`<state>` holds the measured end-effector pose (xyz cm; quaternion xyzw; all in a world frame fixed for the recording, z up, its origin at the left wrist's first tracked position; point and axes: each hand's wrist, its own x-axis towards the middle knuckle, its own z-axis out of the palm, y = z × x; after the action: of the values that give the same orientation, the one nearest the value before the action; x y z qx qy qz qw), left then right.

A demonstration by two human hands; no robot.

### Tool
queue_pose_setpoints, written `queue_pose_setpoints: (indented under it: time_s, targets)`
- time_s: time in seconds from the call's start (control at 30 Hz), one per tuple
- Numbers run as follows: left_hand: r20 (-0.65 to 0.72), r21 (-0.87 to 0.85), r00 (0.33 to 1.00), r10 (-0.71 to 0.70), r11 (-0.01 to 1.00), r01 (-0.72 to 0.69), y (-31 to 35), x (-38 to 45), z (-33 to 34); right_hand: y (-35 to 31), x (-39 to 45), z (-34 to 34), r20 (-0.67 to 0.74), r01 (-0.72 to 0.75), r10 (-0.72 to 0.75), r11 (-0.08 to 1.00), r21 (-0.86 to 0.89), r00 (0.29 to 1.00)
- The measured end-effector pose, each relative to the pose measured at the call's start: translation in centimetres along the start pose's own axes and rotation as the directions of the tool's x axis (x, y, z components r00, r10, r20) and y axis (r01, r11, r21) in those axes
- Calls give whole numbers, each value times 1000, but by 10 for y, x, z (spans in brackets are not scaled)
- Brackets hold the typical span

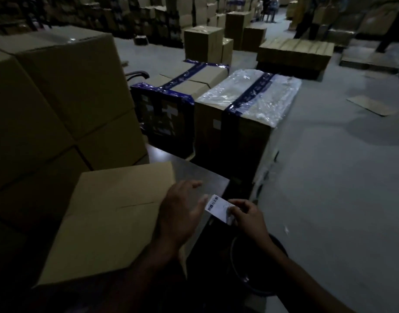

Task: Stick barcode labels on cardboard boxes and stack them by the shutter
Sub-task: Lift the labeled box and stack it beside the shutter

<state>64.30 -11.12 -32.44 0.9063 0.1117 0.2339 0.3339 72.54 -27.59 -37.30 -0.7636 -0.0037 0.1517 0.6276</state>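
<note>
The right hand (247, 216) pinches a small white rectangular barcode label (218, 208) by its near-right edge, thumb and fingers curled onto it; the printed bars run along the label's far-left end. The label is held in the air beside the right edge of the dark table (203, 175), just off the near-right corner of a plain brown closed cardboard box (108, 222) that lies flat on that table. The left hand (182, 213) hovers over the box's right edge, fingers straight and loosely spread, holding nothing; its fingertips are just beside the label's left end, and contact cannot be confirmed. A stack of large brown cardboard cartons (58, 98) stands to the left of the table, touching or nearly touching the box's far side. Beyond the table stand a carton bound with dark blue tape (185, 84) and, to its right, a carton topped with clear plastic wrap and a blue tape strip (250, 96). A round dark bin (261, 263) sits on the grey floor (329, 199) below the right forearm. Further cartons fill the dim background; the shutter cannot be identified.
</note>
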Motion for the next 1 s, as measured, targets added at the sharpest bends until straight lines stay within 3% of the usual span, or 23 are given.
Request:
queue_pose_setpoints:
  time_s: [0.13,0.23,0.37,0.47,0.73,0.8,1.0]
  targets:
    - [298,-118,955,13,993,23,47,-4,83,50,7,-56,-79,-179,178,984,-4,981]
    - [541,-46,832,-124,983,176,48,-19,150,83,9,-91,-139,-308,305,951,2,942]
    - [681,146,677,-278,958,246,32,-43,205,122,9,-126,-178,-438,423,897,-57,889]
    - [726,197,613,-312,948,249,34,-51,224,147,13,-144,-198,-498,482,866,-36,853]
    - [607,147,711,-353,930,337,42,-43,233,184,27,-166,-96,-507,499,828,-241,861]
    - [564,111,745,-356,927,359,41,-40,227,181,32,-164,-11,-472,490,832,-292,871]
    - [373,-35,848,-376,908,418,42,-28,187,119,58,-119,262,-123,215,938,-325,941]
